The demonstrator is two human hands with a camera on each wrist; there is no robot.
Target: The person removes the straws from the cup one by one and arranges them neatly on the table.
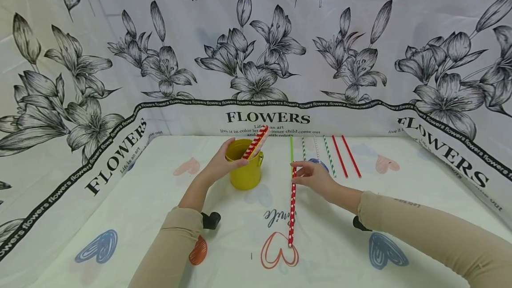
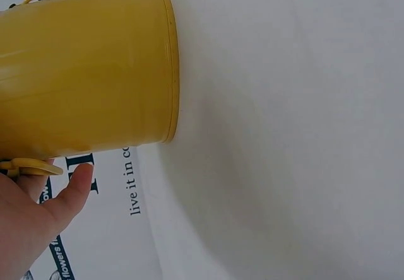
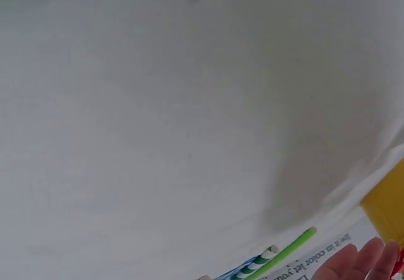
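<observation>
My left hand (image 1: 221,162) grips the rim of a yellow bucket (image 1: 245,178), its thumb at the near side. Several striped paper straws (image 1: 256,142) lean out of the bucket toward the right. In the left wrist view, fingers show beside the bucket's handle lug (image 2: 31,166). My right hand (image 1: 316,180) pinches a red straw with white dots (image 1: 292,214) near its upper end; the straw hangs roughly vertical in the head view. In the right wrist view only fingertips (image 3: 360,262) show at the bottom right.
Right of the bucket, several straws lie in a row: a light green one (image 1: 291,148), green-striped ones (image 1: 330,155), a pale dotted one and red ones (image 1: 351,155). A white cloth (image 1: 328,239) with printed hearts covers the table. Flower-printed cloth (image 1: 256,79) hangs behind.
</observation>
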